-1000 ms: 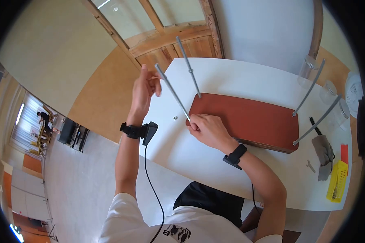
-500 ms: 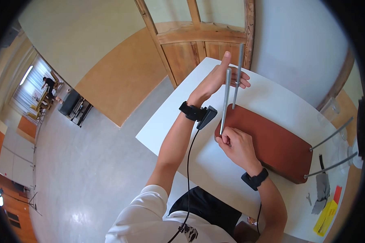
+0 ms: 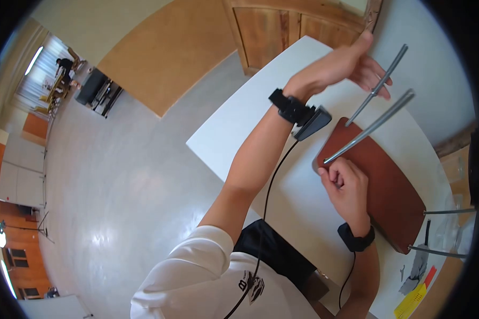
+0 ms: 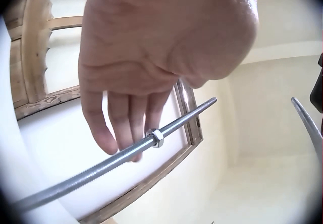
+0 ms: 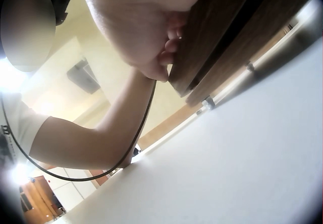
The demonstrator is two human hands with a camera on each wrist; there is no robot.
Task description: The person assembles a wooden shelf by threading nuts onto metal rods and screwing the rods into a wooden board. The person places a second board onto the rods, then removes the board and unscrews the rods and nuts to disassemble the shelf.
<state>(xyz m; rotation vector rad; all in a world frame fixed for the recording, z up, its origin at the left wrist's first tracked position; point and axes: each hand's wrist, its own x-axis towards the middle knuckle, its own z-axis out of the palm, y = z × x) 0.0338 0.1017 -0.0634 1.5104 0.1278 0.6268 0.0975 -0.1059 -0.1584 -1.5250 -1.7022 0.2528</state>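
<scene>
A red-brown wooden board lies on the white table, with metal rods rising from its corners. My left hand is raised beside the far rod, its fingers extended and its palm empty. In the left wrist view this threaded rod carries a hex nut and crosses in front of the fingertips. My right hand grips the board's near corner, right by the base of the near rod. Its fingers are curled over the top and its thumb lies along the edge.
A small wrench, a grey cloth and a yellow basket lie at the table's right end. A small nut sits on the table near the board. Two more rods stick out at the board's right end.
The head view has swung left, shifting the board rightward in it. My left hand has reached forward to the far rod and its fingers have straightened. The right hand stays at the corner.
</scene>
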